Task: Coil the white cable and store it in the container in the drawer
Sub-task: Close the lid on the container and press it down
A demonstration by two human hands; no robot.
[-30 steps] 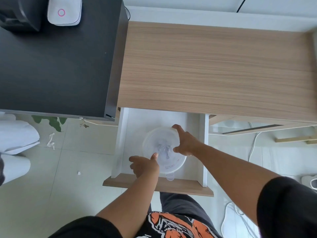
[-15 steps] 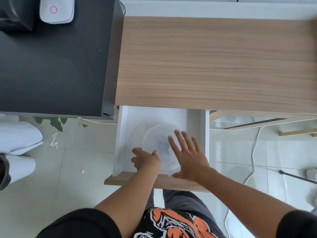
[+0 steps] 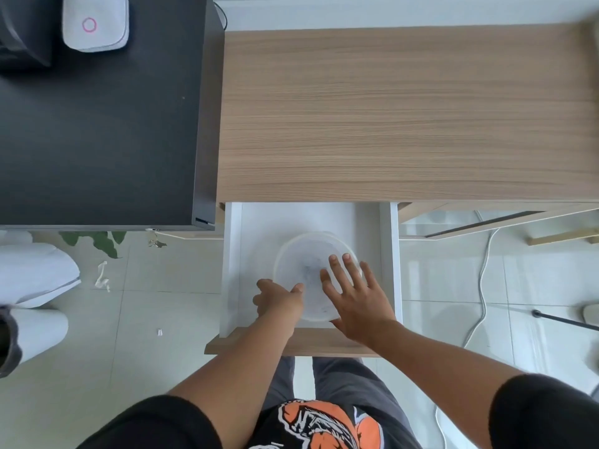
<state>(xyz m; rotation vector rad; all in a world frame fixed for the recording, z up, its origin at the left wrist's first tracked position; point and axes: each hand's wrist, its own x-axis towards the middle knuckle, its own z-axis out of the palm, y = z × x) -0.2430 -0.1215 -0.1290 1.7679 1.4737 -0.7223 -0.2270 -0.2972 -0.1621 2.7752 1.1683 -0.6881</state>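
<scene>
Nearest the person, the wooden front panel of the open white drawer (image 3: 293, 343) runs across just beyond the knees, and both forearms cross over it into the drawer. The left hand (image 3: 278, 298) sits at the near-left edge of the round translucent plastic container (image 3: 298, 264), its fingers curled against the side wall and the thumb lying up on the rim, so it appears to steady the tub. The right hand (image 3: 355, 294) is spread wide and flat, fingers straight, over the right half of the container's top, fingertips pointing away toward the far rim; whether the palm actually presses the lid or hovers just above it cannot be told. The container stands between the two hands, left of the right hand's palm and just right of the left hand, near the middle of the drawer. A faint grey tangle shows through the cloudy plastic, probably the coiled white cable, though it is too blurred to be sure. Beyond the drawer lies the light wooden desk (image 3: 405, 118), and left of it a black desk (image 3: 97, 140)
</scene>
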